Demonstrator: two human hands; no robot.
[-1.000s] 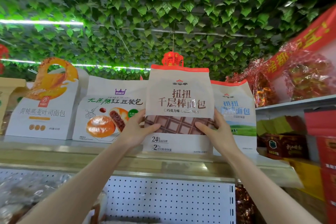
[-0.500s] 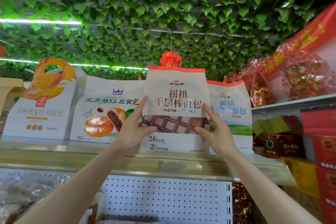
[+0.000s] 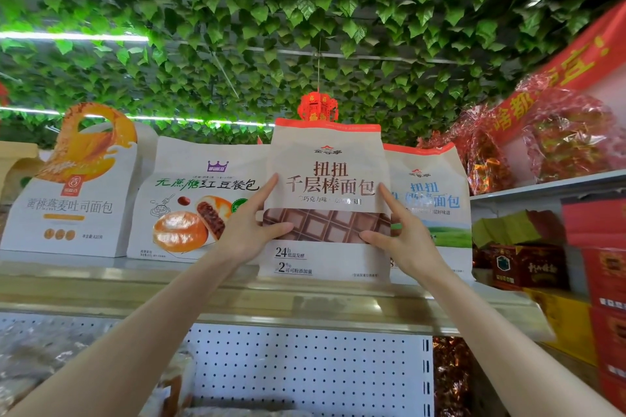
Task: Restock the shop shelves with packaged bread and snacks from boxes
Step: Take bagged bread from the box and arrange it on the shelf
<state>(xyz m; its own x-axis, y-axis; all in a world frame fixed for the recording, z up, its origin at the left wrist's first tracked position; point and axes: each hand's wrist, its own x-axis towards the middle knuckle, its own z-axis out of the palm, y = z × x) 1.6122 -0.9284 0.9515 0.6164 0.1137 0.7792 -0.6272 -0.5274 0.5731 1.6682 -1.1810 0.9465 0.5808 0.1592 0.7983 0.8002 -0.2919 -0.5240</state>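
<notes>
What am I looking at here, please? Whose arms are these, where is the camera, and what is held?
There is no machine: a person wears one camera on the head, so the picture looks along their own two bare arms. The left hand and right hand hold a chocolate bread bag upright by its side edges, thumbs on the front, at the top shelf. Beside it stand a blue bread bag on the right, and a red bean bun bag and a peach oat toast bag on the left. Green leaves cover the ceiling above.
</notes>
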